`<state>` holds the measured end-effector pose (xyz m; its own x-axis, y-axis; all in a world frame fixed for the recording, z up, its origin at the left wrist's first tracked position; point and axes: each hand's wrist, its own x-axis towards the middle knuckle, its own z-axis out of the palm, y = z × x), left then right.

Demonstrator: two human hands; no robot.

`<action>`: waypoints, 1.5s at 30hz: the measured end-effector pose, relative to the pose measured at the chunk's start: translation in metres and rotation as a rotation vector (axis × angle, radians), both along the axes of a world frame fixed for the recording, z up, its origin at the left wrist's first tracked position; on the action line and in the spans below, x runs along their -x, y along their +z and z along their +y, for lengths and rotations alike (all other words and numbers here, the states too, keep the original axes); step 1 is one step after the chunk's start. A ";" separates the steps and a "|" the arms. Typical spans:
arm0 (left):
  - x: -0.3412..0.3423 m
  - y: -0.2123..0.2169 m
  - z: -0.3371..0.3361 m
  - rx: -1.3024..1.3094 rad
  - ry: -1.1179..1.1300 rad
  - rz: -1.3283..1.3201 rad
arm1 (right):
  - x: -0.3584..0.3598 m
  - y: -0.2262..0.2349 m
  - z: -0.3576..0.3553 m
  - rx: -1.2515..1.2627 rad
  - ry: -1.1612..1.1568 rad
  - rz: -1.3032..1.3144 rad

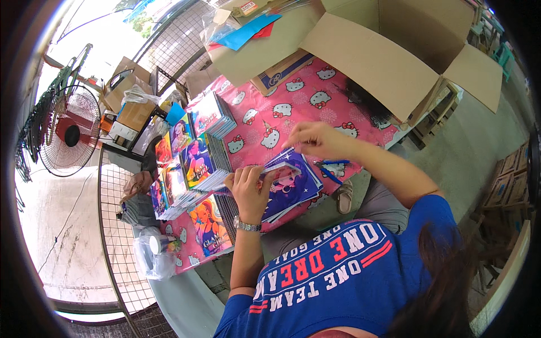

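In front of me lies a small pile of purple illustrated covers [292,193] with white edges. My left hand [248,188], a watch on its wrist, grips the left edge of the top cover, its fingers closed. Above the pile's far edge is my right hand [316,139], fingers curled into a pinch; what they hold, if anything, is too small to make out. Blue-handled scissors [332,169] lie just right of the pile. Stacks of colourful booklets [197,160] stand left of my left hand, and another booklet stack [211,225] sits nearer me.
A pink patterned cloth [270,118] covers the table. At the far right stands a large open cardboard box [377,50], with a flat carton [282,70] beside it. A plastic bag with a container [153,253] sits at the near left corner. A fan [71,135] stands farther left.
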<state>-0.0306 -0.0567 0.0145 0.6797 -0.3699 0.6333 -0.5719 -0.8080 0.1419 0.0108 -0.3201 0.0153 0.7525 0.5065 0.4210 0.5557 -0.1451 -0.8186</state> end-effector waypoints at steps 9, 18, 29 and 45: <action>-0.006 0.002 -0.007 0.024 -0.030 0.048 | 0.028 0.002 0.011 -0.030 -0.237 -0.067; -0.002 0.007 -0.011 0.010 -0.014 0.059 | 0.031 -0.010 0.014 -0.047 -0.126 0.004; 0.007 0.003 -0.043 -0.088 0.001 0.023 | 0.028 -0.036 0.021 -0.042 -0.140 -0.047; 0.018 0.010 -0.045 -0.116 -0.086 0.128 | 0.013 -0.003 -0.001 -0.123 0.110 0.687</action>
